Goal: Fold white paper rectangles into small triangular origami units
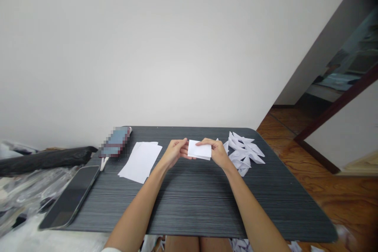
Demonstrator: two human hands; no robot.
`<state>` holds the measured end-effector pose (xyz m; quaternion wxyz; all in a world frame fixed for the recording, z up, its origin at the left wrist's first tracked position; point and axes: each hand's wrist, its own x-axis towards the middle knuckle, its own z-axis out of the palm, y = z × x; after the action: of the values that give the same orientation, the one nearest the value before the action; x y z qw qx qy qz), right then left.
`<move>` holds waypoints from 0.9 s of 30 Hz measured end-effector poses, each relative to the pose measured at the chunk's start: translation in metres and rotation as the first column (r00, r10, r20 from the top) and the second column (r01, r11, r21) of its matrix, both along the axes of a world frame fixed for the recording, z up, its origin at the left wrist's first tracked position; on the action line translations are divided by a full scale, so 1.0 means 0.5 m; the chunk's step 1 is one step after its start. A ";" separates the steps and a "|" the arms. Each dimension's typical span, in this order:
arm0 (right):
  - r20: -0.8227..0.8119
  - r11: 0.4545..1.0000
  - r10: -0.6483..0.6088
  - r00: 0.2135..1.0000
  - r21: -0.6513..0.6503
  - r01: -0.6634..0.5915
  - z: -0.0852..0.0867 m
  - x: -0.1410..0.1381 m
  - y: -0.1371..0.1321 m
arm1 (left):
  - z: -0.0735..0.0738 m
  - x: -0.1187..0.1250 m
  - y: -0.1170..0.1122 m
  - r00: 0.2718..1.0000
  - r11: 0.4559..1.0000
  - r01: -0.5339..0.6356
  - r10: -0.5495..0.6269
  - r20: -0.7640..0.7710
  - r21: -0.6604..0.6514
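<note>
A small folded white paper (pixel 199 150) is held above the middle of a dark grey striped table (pixel 195 201). My left hand (pixel 175 152) pinches its left edge with closed fingers. My right hand (pixel 216 150) grips its right edge, fingers curled over the top. A small stack of flat white sheets (pixel 141 161) lies on the table to the left of my left hand. A heap of folded white paper triangles (pixel 243 152) lies just to the right of my right hand.
A dark phone (pixel 71 197) lies face up at the table's left edge. A blurred-out card-like object (pixel 115 141) sits at the back left corner. Clear plastic bags and a black roll (pixel 44 159) lie left of the table. Wooden floor (pixel 333 189) spreads right.
</note>
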<state>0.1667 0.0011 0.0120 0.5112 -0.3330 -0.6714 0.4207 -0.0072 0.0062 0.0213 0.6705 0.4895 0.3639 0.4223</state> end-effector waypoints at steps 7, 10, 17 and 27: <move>0.011 0.999 -0.012 1.000 0.044 0.012 -0.001 0.007 0.005 | 0.001 0.000 -0.008 0.995 0.995 0.104 -0.104 0.001 -0.001; 0.029 0.998 -0.025 0.999 0.065 0.023 -0.002 0.012 0.009 | 0.002 -0.001 -0.008 0.995 0.994 0.098 -0.097 -0.024 0.038; 0.105 0.990 -0.068 0.992 0.128 0.054 0.000 0.018 0.009 | 0.007 0.000 -0.009 0.995 0.996 0.042 -0.035 -0.093 0.083; 0.153 0.988 -0.053 0.987 0.154 0.029 -0.003 0.019 0.010 | 0.003 0.000 -0.006 0.996 0.997 0.028 -0.022 -0.091 0.068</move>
<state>0.1762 0.0061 0.0106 0.4891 -0.3392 -0.7325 0.3303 -0.0074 0.0030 0.0229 0.6414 0.5356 0.3729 0.4034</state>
